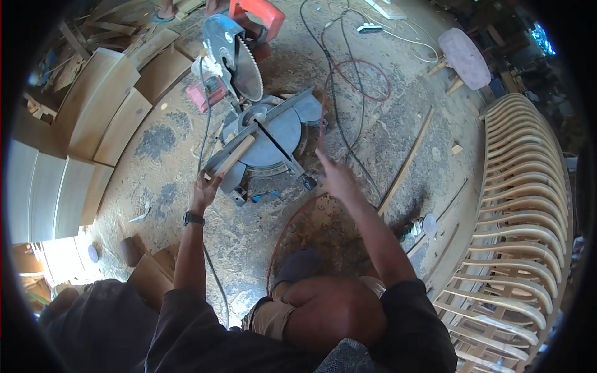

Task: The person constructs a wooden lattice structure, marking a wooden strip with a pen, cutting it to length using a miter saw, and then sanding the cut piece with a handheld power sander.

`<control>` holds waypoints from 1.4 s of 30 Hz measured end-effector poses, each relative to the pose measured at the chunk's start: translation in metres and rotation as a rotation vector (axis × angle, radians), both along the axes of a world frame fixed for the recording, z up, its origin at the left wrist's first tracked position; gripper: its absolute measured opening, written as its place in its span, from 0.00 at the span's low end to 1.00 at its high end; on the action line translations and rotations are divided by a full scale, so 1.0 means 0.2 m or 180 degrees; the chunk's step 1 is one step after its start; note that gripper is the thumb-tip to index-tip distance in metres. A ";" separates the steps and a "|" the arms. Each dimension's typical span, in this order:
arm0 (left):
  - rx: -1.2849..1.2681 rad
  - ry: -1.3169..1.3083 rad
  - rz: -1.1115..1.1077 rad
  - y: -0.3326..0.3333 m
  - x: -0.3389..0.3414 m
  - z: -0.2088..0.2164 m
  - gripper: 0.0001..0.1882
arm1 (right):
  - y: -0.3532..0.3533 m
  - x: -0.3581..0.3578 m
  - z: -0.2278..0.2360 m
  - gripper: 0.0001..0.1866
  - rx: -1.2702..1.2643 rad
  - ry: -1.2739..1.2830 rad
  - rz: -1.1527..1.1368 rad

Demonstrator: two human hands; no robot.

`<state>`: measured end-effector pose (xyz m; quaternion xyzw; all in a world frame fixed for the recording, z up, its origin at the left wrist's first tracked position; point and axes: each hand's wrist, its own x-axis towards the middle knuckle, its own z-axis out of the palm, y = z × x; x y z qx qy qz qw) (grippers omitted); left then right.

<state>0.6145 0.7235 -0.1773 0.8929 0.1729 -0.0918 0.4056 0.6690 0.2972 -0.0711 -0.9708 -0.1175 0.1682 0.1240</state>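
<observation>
A mitre saw stands on the floor before me, its round grey table [273,140] low and its toothed blade [250,71] raised at the far side. A short wooden piece [236,155] lies slantwise on the left part of the saw table, along the fence. My left hand [204,191], with a watch on the wrist, is closed round the near end of this piece. To the right of the saw's front handle [309,183], my right hand [339,177] is in the air with the index finger stretched out. It holds nothing that I can see.
Curved wooden panels [102,105] stand stacked at the left. A long row of curved slats [519,205] lies at the right. Dark cables [336,81] and a red hose [388,84] cross the floor. A wooden strip [407,158] and a pinkish stool [464,59] are to the right.
</observation>
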 end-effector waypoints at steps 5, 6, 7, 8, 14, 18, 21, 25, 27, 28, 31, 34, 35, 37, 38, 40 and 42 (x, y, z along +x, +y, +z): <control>-0.0021 -0.0104 -0.0038 -0.01 0.00 -0.05 0.45 | -0.18 -0.24 -0.31 0.40 -0.0740 -0.0483 -0.0234; 0.0018 -0.0226 -0.0022 0.03 0.01 -0.06 0.45 | -0.21 -0.24 -0.34 0.40 -0.0784 -0.0551 -0.0382; -0.0060 -0.0215 -0.0033 0.02 0.01 -0.07 0.45 | -0.28 -0.25 -0.36 0.39 -0.0837 -0.0404 -0.0514; -0.0138 -0.0204 -0.0040 0.02 0.01 -0.07 0.45 | -0.34 -0.24 -0.39 0.39 -0.0885 -0.0258 -0.0642; -0.0241 -0.0182 -0.0041 -0.01 0.00 -0.07 0.44 | -0.28 -0.18 -0.51 0.35 -0.0503 0.0715 -0.0583; -0.0225 -0.0271 -0.0114 0.03 0.02 -0.12 0.39 | -0.17 -0.12 -0.59 0.29 0.0402 0.0215 -0.0668; -0.0317 -0.0071 -0.0075 0.01 0.02 -0.13 0.38 | -0.18 -0.08 -0.55 0.25 0.0387 -0.0070 -0.0970; -0.0316 -0.0233 0.0021 0.03 -0.01 -0.11 0.39 | -0.17 0.03 -0.37 0.19 0.0237 0.0048 -0.1638; -0.0369 -0.0166 0.0057 0.02 -0.01 -0.07 0.43 | -0.21 0.06 -0.30 0.20 0.0435 -0.0123 -0.1959; -0.0355 -0.0162 0.0045 0.01 -0.01 -0.07 0.43 | -0.22 0.07 -0.28 0.20 0.0563 -0.0441 -0.1990; -0.0331 -0.0162 0.0018 -0.02 0.01 -0.03 0.44 | -0.27 0.16 -0.20 0.20 0.1063 -0.1079 -0.2052; -0.0305 -0.0174 -0.0029 -0.06 0.05 -0.01 0.45 | -0.26 0.33 -0.04 0.22 0.1918 -0.1173 -0.1966; -0.0218 -0.0199 -0.0021 -0.02 0.04 -0.01 0.46 | -0.15 0.39 0.09 0.23 0.2378 -0.1266 -0.1810; -0.0134 -0.0103 -0.0008 0.02 0.03 0.00 0.48 | 0.04 0.52 0.43 0.23 0.2566 -0.1542 -0.1229; -0.0170 -0.0002 -0.0018 -0.01 0.04 0.02 0.48 | 0.11 0.60 0.62 0.23 0.2614 -0.1656 -0.1090; -0.0113 0.0086 -0.0002 0.00 0.02 0.01 0.49 | 0.31 0.78 0.93 0.23 0.2505 -0.1594 -0.0752; 0.0011 0.0045 0.0057 0.02 -0.01 -0.03 0.50 | 0.56 0.95 1.17 0.24 0.2176 -0.1619 -0.0370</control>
